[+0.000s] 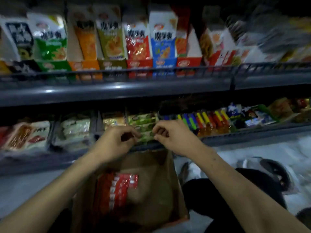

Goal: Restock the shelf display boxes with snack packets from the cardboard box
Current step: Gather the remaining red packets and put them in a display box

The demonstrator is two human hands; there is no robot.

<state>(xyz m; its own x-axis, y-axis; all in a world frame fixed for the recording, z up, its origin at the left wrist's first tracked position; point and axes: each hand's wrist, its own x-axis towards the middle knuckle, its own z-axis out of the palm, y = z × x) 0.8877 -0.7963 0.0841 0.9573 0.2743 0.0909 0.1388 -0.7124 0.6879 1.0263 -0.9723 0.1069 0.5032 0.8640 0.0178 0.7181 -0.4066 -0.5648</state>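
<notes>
We face a dark metal shelf unit [117,91], its upper tier lined with upright display boxes [139,64] of snack packets in green, orange, red and blue, its lower tier holding flat packets in bins. Below it stands an open brown cardboard box [151,190] with a stack of red snack packets [121,187] inside. Our left hand [112,142] and right hand [170,137] sit close together at the lower tier's front edge, fingers curled and pinching the green packets [144,128] there, though blur hides the exact grip.
</notes>
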